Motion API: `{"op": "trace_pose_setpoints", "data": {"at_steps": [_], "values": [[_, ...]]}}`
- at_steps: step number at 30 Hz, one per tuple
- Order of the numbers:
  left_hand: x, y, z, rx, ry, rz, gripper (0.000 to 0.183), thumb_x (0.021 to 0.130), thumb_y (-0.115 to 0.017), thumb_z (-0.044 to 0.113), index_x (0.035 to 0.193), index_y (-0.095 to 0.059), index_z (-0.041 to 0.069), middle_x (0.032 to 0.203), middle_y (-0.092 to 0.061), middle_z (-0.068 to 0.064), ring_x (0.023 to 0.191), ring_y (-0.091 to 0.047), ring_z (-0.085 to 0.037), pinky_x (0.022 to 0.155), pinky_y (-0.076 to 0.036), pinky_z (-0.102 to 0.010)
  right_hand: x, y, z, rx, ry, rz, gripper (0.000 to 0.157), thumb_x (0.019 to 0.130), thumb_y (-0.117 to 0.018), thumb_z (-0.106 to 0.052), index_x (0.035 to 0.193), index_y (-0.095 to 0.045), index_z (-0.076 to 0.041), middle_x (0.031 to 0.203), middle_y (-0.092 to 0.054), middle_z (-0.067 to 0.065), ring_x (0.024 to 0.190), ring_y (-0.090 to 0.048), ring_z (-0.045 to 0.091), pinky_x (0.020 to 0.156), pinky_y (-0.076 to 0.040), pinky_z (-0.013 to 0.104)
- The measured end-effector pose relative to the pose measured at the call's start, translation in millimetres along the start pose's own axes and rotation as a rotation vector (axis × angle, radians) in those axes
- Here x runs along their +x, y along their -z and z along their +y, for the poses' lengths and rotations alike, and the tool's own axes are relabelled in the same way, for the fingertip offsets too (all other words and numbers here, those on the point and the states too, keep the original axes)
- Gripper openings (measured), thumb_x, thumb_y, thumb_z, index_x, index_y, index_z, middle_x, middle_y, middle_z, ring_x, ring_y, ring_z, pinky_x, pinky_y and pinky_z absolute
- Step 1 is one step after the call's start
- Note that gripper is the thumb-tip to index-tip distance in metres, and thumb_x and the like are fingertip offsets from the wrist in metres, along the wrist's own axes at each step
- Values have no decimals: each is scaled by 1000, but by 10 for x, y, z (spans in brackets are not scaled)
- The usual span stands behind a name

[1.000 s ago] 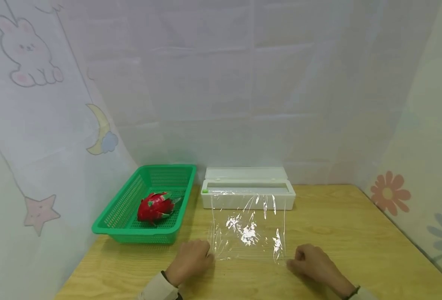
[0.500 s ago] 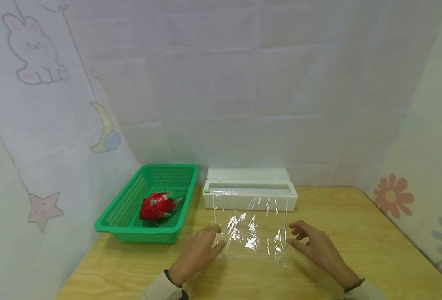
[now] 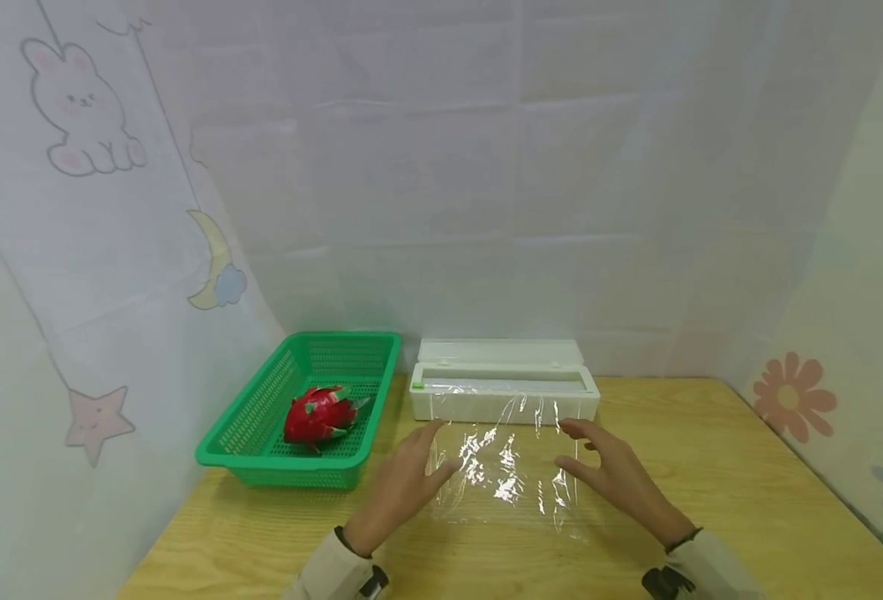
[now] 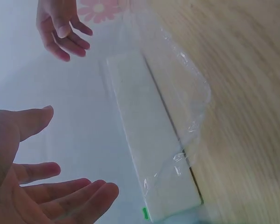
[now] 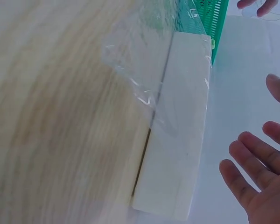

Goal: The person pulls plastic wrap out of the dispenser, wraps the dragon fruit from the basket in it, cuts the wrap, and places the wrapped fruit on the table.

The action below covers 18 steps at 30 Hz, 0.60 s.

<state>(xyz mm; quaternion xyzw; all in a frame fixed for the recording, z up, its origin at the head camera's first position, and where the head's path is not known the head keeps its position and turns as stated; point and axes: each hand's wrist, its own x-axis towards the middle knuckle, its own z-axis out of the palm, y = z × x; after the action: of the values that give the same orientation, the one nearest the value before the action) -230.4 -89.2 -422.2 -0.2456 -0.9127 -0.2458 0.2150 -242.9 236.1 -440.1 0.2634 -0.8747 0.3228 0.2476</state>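
We see a pale-yellow wood-grain table (image 3: 711,483) w/ a green perforated plastic basket (image 3: 276,460) at its L side and, just R of that, a long white rectangular box (image 3: 501,367), lid up, w/ a sheet of clear, shiny plastic film (image 3: 505,467) running from it toward us. Our L hand (image 3: 409,473) and R hand (image 3: 614,475) are apart, fingers spread, nothing gripped, one at each side edge of the film; can't tell if either touches it. Smallest, we've a red dragon fruit w/ green-tipped scales (image 3: 321,415) lying inside the basket.
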Motion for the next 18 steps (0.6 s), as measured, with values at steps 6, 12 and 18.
{"op": "trace_pose_setpoints", "data": {"at_steps": [6, 12, 18], "values": [[45, 73, -25, -3, 21, 33, 62, 94, -70, 39, 141, -51, 4, 134, -62, -16, 114, -64, -35, 88, -55, -47, 113, -43, -7, 32, 28, -8, 58, 86, -79, -15, 136, -54, 1, 127, -64, 18, 110, -62, 32, 84, -54, 47], [97, 136, -66, 14, 6, 111, 61, 92, -73, 35, 140, -52, 2, 129, -64, -19, 100, -68, -36, 75, -57, -47, 216, -72, -2, 65, 8, -24, 63, 89, -77, -15, 142, -49, 0, 131, -62, 19, 117, -60, 34, 88, -53, 51], [144, 186, -110, 37, -1, 151, 61, 92, -73, 36, 139, -53, 3, 125, -66, -18, 99, -69, -32, 73, -58, -44, 297, -109, -13, 76, 12, -9, 64, 88, -78, -16, 143, -49, -1, 131, -62, 19, 117, -60, 35, 88, -52, 48]]}}
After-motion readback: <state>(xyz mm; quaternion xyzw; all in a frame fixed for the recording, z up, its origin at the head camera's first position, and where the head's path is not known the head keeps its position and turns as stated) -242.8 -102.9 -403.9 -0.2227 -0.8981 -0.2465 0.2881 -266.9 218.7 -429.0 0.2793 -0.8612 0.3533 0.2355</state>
